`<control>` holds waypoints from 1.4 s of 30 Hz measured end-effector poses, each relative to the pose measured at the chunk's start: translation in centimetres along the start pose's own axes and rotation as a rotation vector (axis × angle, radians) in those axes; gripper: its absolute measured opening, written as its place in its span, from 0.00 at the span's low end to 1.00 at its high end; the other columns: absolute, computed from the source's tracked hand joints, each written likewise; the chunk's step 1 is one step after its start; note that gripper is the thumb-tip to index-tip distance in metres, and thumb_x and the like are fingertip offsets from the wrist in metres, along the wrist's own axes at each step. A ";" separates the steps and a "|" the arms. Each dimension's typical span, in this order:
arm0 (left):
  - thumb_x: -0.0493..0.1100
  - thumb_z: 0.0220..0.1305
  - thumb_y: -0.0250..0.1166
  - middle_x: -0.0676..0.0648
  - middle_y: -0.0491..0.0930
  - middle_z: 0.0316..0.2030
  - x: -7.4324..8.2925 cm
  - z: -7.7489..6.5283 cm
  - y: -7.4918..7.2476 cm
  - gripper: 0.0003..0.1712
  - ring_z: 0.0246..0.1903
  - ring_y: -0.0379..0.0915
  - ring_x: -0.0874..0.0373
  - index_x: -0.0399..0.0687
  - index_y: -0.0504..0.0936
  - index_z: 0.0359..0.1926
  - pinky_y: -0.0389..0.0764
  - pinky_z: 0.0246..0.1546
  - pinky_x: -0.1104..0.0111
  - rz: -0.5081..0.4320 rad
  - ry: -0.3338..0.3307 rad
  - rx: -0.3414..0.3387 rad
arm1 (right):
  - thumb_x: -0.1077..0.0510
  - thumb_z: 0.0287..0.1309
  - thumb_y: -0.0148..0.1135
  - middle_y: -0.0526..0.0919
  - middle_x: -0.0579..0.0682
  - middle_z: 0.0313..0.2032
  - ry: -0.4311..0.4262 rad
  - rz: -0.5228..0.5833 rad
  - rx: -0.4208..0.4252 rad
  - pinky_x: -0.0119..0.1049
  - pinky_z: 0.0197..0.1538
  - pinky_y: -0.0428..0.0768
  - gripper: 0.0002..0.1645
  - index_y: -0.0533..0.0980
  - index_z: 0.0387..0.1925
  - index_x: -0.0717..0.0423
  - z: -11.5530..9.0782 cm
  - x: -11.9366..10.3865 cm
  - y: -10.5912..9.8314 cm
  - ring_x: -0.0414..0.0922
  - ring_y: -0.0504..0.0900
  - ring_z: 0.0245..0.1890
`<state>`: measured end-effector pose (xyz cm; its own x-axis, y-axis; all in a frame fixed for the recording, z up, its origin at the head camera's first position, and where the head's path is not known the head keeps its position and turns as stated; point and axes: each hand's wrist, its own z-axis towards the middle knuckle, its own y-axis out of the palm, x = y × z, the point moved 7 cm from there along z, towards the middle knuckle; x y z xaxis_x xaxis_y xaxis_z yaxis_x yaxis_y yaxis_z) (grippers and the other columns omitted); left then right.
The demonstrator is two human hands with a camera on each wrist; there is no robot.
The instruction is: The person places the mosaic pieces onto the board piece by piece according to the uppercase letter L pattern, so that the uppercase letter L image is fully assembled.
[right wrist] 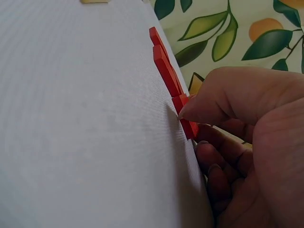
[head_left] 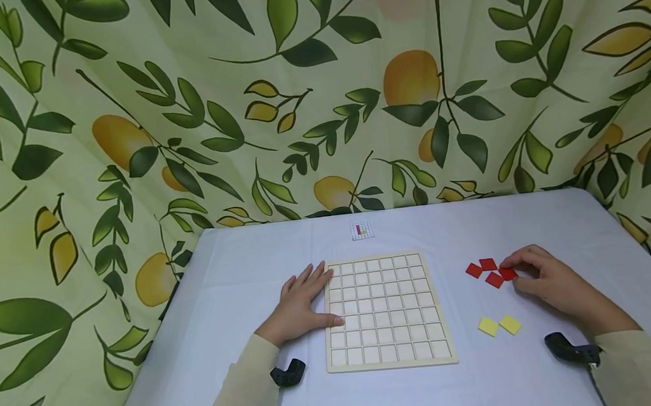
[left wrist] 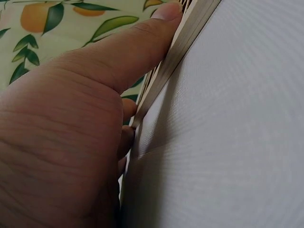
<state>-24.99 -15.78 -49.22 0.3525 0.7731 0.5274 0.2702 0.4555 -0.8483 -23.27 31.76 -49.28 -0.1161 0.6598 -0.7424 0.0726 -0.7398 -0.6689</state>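
Note:
A wooden grid board (head_left: pixel 448 340) with pale square cells lies on the table. My left hand (head_left: pixel 300 304) rests along its left edge, fingers spread, with the fingertips and thumb on the frame. In the left wrist view the thumb (left wrist: pixel 118 57) lies over the board's side (left wrist: pixel 166 71). To the right of the board, my right hand (head_left: pixel 556 283) pinches a red square tile (head_left: pixel 507 274) between thumb and fingers, low at the tabletop. Several other red tiles (head_left: pixel 487 264) lie just left of it, close together.
Two yellow square tiles (head_left: pixel 488 326) lie nearer me, below the red ones. Behind the board is a small card (head_left: pixel 362 231) printed with a grid and coloured cells. A white cloth (head_left: pixel 249 253) covers the table, and a leaf-patterned curtain (head_left: pixel 214 173) hangs behind it.

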 end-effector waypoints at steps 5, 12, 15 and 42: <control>0.75 0.55 0.78 0.54 0.48 0.86 0.1 0.1 -0.1 0.66 0.85 0.33 0.51 0.55 0.61 0.87 0.34 0.79 0.42 -0.003 0.004 0.003 | 0.70 0.61 0.74 0.78 0.66 0.56 0.024 0.004 0.007 0.13 0.46 0.69 0.23 0.76 0.56 0.66 -0.1 0.0 -0.2 0.66 0.74 0.57; 0.75 0.55 0.79 0.53 0.48 0.86 0.2 0.2 -0.1 0.66 0.85 0.34 0.50 0.55 0.62 0.86 0.34 0.79 0.41 -0.006 0.003 0.002 | 0.64 0.69 0.73 0.83 0.60 0.50 0.038 -0.005 0.045 0.21 0.41 0.76 0.16 0.81 0.56 0.63 -0.4 0.1 -0.5 0.56 0.75 0.49; 0.75 0.55 0.79 0.53 0.48 0.86 0.1 0.2 0.0 0.66 0.85 0.33 0.51 0.55 0.62 0.87 0.34 0.79 0.42 -0.005 -0.004 -0.002 | 0.63 0.70 0.74 0.84 0.58 0.48 0.020 0.010 0.087 0.25 0.39 0.79 0.18 0.82 0.57 0.63 -0.5 -0.1 -0.6 0.51 0.76 0.44; 0.74 0.57 0.78 0.57 0.47 0.86 -0.2 -0.2 0.1 0.64 0.85 0.32 0.55 0.58 0.62 0.87 0.33 0.79 0.46 -0.015 -0.029 0.004 | 0.66 0.71 0.72 0.88 0.50 0.39 -0.159 0.279 -0.065 0.38 0.42 0.86 0.07 0.84 0.48 0.58 0.7 -13.1 4.7 0.49 0.85 0.37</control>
<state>-24.86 -15.98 -49.44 0.3227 0.7786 0.5382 0.2715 0.4686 -0.8407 -22.11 19.52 -42.73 -0.2355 0.4004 -0.8855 0.1861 -0.8757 -0.4455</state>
